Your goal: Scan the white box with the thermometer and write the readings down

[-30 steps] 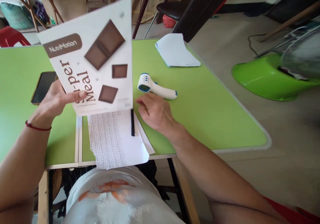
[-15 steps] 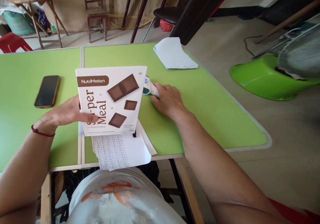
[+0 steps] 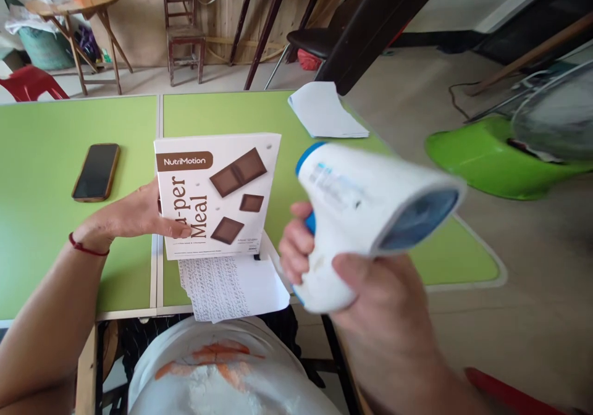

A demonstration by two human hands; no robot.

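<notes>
My left hand [image 3: 139, 214] grips the left side of a white NutriMotion meal box [image 3: 231, 217], thumb across its front, fingers behind it out of sight. The box stands upright near the table's front edge and carries pictures of brown chocolate pieces. Under and in front of it lie handwritten sheets of paper [image 3: 231, 291], which reach over the edge. My right hand [image 3: 370, 285] is wrapped round the handle of a white and blue infrared thermometer [image 3: 361, 192]. It is raised close to the camera, right of the box, with its small screen turned toward me.
A dark phone [image 3: 96, 172] lies on the green table [image 3: 125, 125] to the left. Folded white papers [image 3: 327, 111] rest at the back right. On the floor beyond stand a red-brown chair [image 3: 185, 44], a small round table [image 3: 76, 1] and a green plastic seat [image 3: 491, 162].
My right hand has lifted the thermometer from the table, up toward the camera. My left hand still holds the box in place. The view has shifted slightly.
</notes>
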